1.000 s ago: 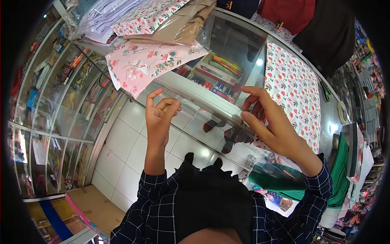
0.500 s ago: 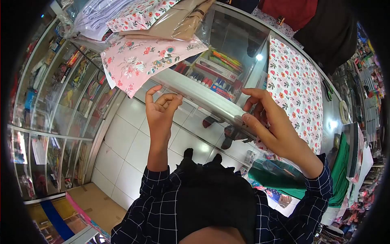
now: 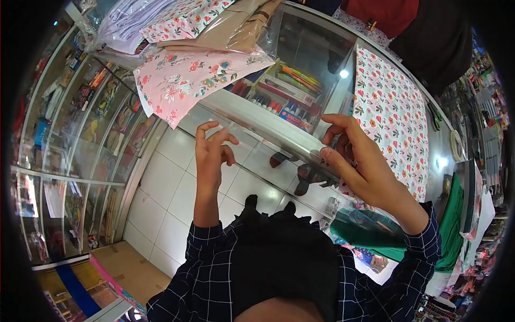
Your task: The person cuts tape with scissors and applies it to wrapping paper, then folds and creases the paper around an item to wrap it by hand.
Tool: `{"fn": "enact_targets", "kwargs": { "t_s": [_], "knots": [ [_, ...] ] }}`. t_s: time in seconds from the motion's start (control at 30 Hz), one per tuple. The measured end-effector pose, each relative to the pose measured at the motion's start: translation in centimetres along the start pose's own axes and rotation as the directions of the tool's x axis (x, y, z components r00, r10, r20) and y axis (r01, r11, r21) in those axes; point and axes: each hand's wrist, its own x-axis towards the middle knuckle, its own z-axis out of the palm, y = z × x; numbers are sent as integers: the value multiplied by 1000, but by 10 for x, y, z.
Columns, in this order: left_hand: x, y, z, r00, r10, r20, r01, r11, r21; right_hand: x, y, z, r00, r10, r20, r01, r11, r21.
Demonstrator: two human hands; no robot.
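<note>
My left hand [image 3: 209, 155] is raised over the tiled floor, in front of the glass counter's metal edge [image 3: 257, 118]. Its fingers are loosely bent and apart, slightly blurred, with nothing visible in them. My right hand [image 3: 362, 158] hovers at the counter edge with thumb and forefinger spread; I cannot tell whether it touches the metal. I see nothing in its grip, though the inner fingers are partly hidden. Beside and partly behind it lies a white flower-printed sheet [image 3: 389, 118] on the glass top.
Pink floral paper [image 3: 185, 80] overhangs the counter at left, below plastic-wrapped clothes [image 3: 214, 35]. Scissors [image 3: 433, 115] and a tape roll [image 3: 457, 146] lie at right, near green fabric [image 3: 450, 225]. Marker boxes [image 3: 292, 112] show under the glass. A glass cabinet [image 3: 75, 139] stands left, a cardboard box [image 3: 129, 268] below.
My left hand's fingers have spread from a near-pinch, and the hand has dropped slightly. The right hand keeps nearly the same pose.
</note>
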Motion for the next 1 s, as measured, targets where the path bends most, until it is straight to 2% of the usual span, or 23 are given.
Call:
{"fn": "enact_targets", "kwargs": {
  "t_s": [0.1,0.13,0.23,0.3,0.37,0.4,0.47,0.63,0.67,0.73,0.77,0.8,0.83,0.87,0.9,0.97,1.0],
  "knots": [
    [-2,-7,-19,998,36,-55,-39,997,-59,-2,-5,-4,991,-90,-99,89,996,-17],
    [-5,-6,-20,992,69,-107,-72,997,-24,-1,-6,-8,967,-195,-161,181,978,-102],
    [-9,-6,-34,980,120,-158,-131,989,-63,-7,-21,-21,919,-330,-215,334,942,-19],
    [-15,-4,-29,962,202,-182,-217,974,-67,-18,-33,-31,895,-427,-132,436,898,53],
    [-21,-3,-24,944,264,-199,-282,957,-68,-38,-54,-29,904,-423,-62,426,879,214],
    [-25,1,-18,937,288,-196,-311,945,-99,-48,-53,-22,888,-446,-112,457,829,322],
    [-27,2,-7,881,444,-163,-462,881,-98,-62,-48,-5,856,-477,-198,499,661,561],
    [-29,21,26,646,763,-4,-762,645,-65,-92,-58,36,760,-404,-509,637,308,707],
    [-28,23,28,620,783,43,-781,622,-62,-87,-50,45,674,-511,-534,687,166,708],
    [-24,30,46,523,845,114,-847,530,-41,-82,-51,58,562,-548,-619,708,-67,703],
    [-21,35,54,474,868,147,-875,482,-30,-85,-66,63,557,-489,-672,703,-153,694],
    [-19,40,57,446,859,253,-890,455,25,-80,-78,70,506,-427,-749,730,-251,636],
    [-17,48,65,411,854,319,-909,411,71,-74,-90,77,449,-361,-818,753,-339,563],
    [-18,56,75,379,842,384,-924,364,114,-62,-102,89,338,-281,-898,793,-429,432],
    [-18,59,84,350,823,448,-937,314,155,-73,-113,85,424,-182,-887,814,-353,461],
    [-17,57,95,339,815,471,-940,308,144,-94,-136,77,574,26,-818,803,-214,556],
    [-17,56,98,334,809,483,-942,306,140,-95,-135,71,612,4,-791,777,-189,600]
  ]
}}
